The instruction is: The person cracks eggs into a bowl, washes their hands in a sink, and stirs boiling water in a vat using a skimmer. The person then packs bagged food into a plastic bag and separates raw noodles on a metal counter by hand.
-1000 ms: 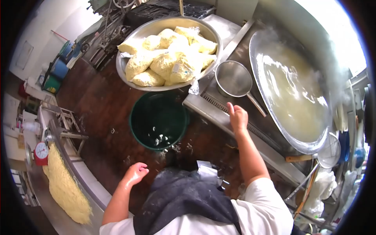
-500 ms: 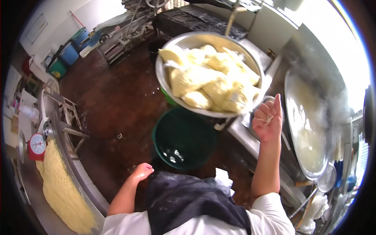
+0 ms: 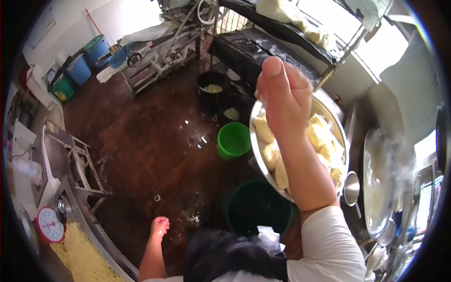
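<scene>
My right hand (image 3: 286, 94) is raised high in front of the camera, its fingers curled and its thumb on top. Whether anything is inside it is hidden. Behind and below that forearm is a wide metal basin (image 3: 256, 155) with several plastic bags of yellow noodles (image 3: 319, 134). My left hand (image 3: 160, 226) hangs low over the floor, fingers curled in, nearest to the apron and touching nothing; its inner side is too small to make out. A dark green tub (image 3: 258, 207) stands below the basin, and a bright green bucket (image 3: 234, 141) is left of it.
At the right are a steaming vat (image 3: 376, 183) and a metal ladle pan (image 3: 351, 188). Loose yellow noodles (image 3: 82, 251) lie on the left counter beside a red scale (image 3: 50, 225). A black bucket (image 3: 211, 91) and a machine (image 3: 162, 61) stand farther back.
The view has swung left and up, bringing the bright green bucket and black shelves into sight. My right hand has risen from beside the ladle pan to above the basin. My left hand stays low.
</scene>
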Tool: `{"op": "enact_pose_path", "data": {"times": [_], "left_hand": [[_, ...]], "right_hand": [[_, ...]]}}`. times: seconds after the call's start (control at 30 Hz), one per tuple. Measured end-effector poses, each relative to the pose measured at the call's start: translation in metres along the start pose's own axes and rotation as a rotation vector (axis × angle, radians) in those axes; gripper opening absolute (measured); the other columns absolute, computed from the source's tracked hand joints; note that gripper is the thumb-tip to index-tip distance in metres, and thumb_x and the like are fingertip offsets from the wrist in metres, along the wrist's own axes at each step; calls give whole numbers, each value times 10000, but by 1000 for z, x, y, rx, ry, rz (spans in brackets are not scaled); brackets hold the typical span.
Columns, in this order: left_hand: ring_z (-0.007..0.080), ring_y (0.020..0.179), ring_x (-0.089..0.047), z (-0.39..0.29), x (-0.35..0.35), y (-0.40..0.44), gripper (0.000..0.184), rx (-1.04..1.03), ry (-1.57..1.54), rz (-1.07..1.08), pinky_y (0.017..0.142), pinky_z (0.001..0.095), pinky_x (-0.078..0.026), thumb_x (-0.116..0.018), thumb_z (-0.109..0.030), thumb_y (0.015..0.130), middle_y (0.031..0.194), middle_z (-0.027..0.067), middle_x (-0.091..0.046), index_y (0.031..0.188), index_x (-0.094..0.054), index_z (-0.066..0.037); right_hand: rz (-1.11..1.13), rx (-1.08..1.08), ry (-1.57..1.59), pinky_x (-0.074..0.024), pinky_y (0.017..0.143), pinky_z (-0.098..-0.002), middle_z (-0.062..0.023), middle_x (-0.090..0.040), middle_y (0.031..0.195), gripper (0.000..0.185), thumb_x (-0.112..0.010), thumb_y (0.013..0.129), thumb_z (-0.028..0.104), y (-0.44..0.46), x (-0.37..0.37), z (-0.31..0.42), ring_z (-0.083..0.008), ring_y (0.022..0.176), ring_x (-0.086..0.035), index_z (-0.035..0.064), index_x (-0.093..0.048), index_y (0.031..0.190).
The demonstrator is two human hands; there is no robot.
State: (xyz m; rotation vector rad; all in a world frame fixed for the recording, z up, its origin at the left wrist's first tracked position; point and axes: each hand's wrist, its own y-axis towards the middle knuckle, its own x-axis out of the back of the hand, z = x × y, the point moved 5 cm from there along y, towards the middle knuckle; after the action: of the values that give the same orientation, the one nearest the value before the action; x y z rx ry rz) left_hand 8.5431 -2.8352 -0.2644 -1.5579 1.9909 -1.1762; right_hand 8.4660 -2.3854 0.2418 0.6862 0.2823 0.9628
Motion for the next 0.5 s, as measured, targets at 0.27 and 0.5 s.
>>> {"op": "enact_pose_path", "data": {"times": [0.27, 0.5], "left_hand": [[127, 588, -570, 91, 28, 15, 199, 289, 238, 147, 451, 278, -436, -688, -225, 855, 769, 42, -630, 973, -662, -67], [126, 549, -534, 46, 22, 69, 187, 262, 358, 113, 427, 293, -407, -666, -236, 871, 726, 16, -581, 982, -631, -90]], "right_hand": [[-11, 65, -825, -486, 932, -398, -220, -655, 1144, 489, -639, 879, 343, 53, -6, -203, -342, 1077, -627, 24, -604, 1248], [350, -1065, -159, -497, 558, -250, -26, -675, 720, 250, -642, 915, 283, -190, 70, -144, -89, 623, -612, 50, -692, 839]]}}
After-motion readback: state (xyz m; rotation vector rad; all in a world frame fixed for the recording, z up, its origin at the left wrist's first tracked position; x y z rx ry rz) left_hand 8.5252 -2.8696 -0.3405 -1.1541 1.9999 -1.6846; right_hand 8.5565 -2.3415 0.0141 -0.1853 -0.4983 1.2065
